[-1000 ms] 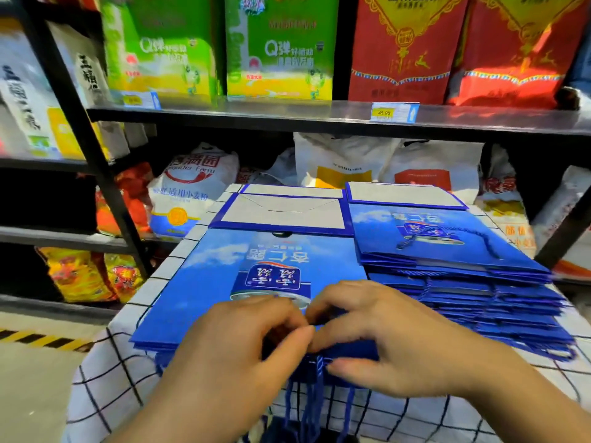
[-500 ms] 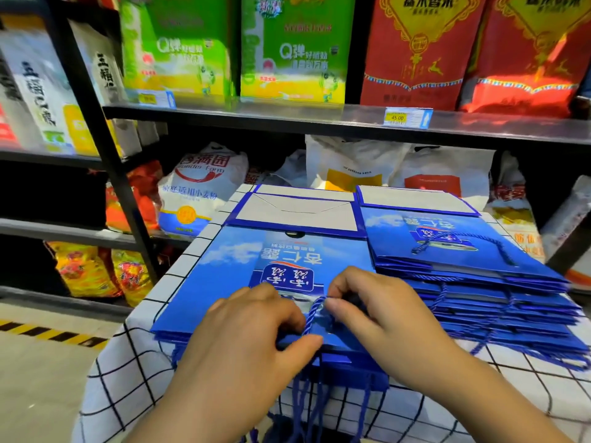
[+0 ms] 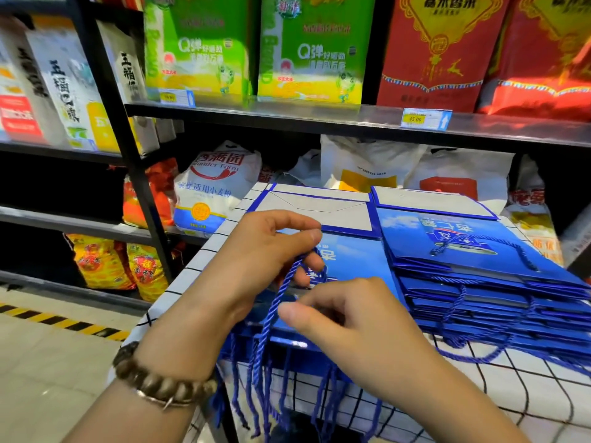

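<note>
A flat stack of blue paper gift bags (image 3: 355, 263) lies on a table with a white, black-checked cloth (image 3: 479, 394). My left hand (image 3: 262, 254) is raised above the stack and pinches a blue twisted cord handle (image 3: 278, 302) between thumb and fingers. That cord runs down toward the bags' near edge. My right hand (image 3: 348, 318) hovers lower, over the near end of the top bag, with fingers curled; what its fingertips touch is hidden. Several more cord handles hang over the table's front edge.
A second, fanned stack of blue bags (image 3: 486, 282) lies to the right. Black store shelves (image 3: 319, 119) behind hold green and red rice packs, with flour sacks (image 3: 211, 190) below. A yellow-black floor stripe (image 3: 57, 321) runs along the left aisle.
My left hand has risen from the bag's near edge, pulling the blue cord handle up with it. My right hand has let go of the bag edge and lifted slightly.
</note>
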{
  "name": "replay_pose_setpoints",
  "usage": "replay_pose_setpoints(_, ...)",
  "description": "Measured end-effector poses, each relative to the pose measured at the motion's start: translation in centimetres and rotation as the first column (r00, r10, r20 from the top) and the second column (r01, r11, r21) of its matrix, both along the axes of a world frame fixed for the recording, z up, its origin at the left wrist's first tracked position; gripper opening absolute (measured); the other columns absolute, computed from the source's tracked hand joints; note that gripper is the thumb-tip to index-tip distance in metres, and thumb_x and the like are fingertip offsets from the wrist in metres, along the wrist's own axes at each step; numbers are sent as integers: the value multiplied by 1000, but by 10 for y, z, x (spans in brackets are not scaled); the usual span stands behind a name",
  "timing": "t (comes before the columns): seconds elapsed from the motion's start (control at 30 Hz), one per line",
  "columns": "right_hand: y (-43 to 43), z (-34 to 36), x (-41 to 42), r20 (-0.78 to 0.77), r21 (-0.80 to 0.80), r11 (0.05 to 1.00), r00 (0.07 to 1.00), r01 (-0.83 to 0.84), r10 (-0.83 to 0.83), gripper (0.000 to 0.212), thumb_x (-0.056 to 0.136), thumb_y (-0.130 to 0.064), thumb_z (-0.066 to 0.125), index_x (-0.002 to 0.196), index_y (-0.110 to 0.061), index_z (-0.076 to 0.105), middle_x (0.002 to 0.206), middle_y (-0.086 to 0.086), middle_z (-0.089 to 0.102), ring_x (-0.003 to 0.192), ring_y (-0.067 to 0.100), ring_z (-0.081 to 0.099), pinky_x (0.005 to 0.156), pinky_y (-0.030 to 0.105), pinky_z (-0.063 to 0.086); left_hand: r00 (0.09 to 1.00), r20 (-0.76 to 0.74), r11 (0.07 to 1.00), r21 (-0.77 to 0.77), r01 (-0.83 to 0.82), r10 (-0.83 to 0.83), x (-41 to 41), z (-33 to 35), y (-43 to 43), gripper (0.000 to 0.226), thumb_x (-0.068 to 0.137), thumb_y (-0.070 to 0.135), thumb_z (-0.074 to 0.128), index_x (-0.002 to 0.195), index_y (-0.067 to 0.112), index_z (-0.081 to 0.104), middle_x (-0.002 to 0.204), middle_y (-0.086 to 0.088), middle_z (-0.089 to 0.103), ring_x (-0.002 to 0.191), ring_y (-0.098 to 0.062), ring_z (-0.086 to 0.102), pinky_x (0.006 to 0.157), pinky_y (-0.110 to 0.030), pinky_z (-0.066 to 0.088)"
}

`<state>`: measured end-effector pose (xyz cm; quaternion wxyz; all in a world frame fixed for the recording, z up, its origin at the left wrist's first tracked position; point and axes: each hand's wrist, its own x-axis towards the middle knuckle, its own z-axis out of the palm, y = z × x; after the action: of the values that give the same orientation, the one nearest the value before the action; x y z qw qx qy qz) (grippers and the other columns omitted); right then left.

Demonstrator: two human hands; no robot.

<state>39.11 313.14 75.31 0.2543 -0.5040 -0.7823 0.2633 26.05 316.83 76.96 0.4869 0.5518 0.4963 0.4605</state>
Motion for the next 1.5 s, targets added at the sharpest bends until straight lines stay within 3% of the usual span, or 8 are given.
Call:
replay_pose_setpoints(0.27, 6, -4, -20, -17, -1, 999, 998, 54, -54, 29, 78, -45, 61, 65, -19, 56, 63, 0, 64, 66, 16, 57, 70, 38, 50, 995, 84, 998, -23, 55, -53, -6, -2, 2, 11, 89, 10, 56, 94, 13, 64, 68, -7, 71, 54, -13, 61, 46, -17, 47)
replay_pose_setpoints(0.47, 28, 18, -14, -413, -7, 989, 900, 148, -138, 31, 87, -25, 57, 57, -15, 51, 58, 3, 65, 42, 15, 54, 40, 17, 37, 988, -97, 993, -6, 121, -121, -40, -8, -10, 23, 73, 36, 57, 82, 17, 68, 66, -1, 70, 53, -9, 59, 49, -17, 39)
replay_pose_setpoints(0.67, 50, 22, -21, -551, -102, 983, 814, 153, -184, 27, 90, -17, 54, 64, -12, 53, 53, -3, 63, 39, 13, 54, 44, 25, 36, 959, -234, 987, -49, 151, -158, -53, -11, -15, 8, 77, 5, 66, 71, 10, 67, 68, -6, 72, 52, -9, 58, 51, -15, 42)
replay_pose_setpoints(0.9, 40, 9, -34, -239, -225, 973, 971, -52, -4, 22, 75, -36, 69, 71, -14, 69, 71, 7, 69, 48, 12, 54, 48, 22, 42, 986, -150, 995, 80, -57, 68, -64, -3, -5, 10, 74, 8, 67, 68, 9, 61, 51, -1, 62, 45, -8, 60, 42, -15, 44)
replay_pose_setpoints(1.1, 45, -2, -46, -264, -226, 968, 963, -110, 48, 11, 78, -9, 68, 68, -6, 65, 62, 11, 67, 49, 13, 59, 45, 19, 44, 970, -201, 981, 163, -102, 135, -69, -4, -6, 6, 78, 13, 68, 78, 17, 64, 62, 2, 70, 57, -7, 67, 51, -15, 50)
replay_pose_setpoints(1.17, 46, -1, -45, -305, -242, 962, 951, -129, 51, 16, 77, 0, 67, 68, -13, 66, 58, 2, 64, 57, 16, 62, 50, 20, 49, 928, -351, 975, 219, -49, 126, -83, -10, -11, 18, 73, 28, 75, 88, 31, 66, 81, 14, 72, 72, 1, 67, 63, -10, 50)
replay_pose_setpoints(1.3, 46, -1, -46, -316, -218, 966, 946, -140, 66, 33, 74, 5, 68, 67, -28, 62, 64, -2, 64, 58, 11, 60, 58, 19, 49, 616, -785, 981, 164, 99, 69, -104, -17, -25, 33, 61, 66, 67, 88, 49, 60, 85, 37, 60, 88, 14, 54, 74, -7, 40)
replay_pose_setpoints(1.5, 44, -3, -55, -308, -163, 983, 951, -82, 28, 23, 71, -9, 75, 60, -26, 65, 61, -5, 67, 67, 20, 68, 73, 40, 57, 531, -841, 979, 181, 99, 102, -105, -22, -24, 62, 52, 63, 57, 106, 35, 67, 78, 27, 61, 79, 5, 56, 69, -12, 43)
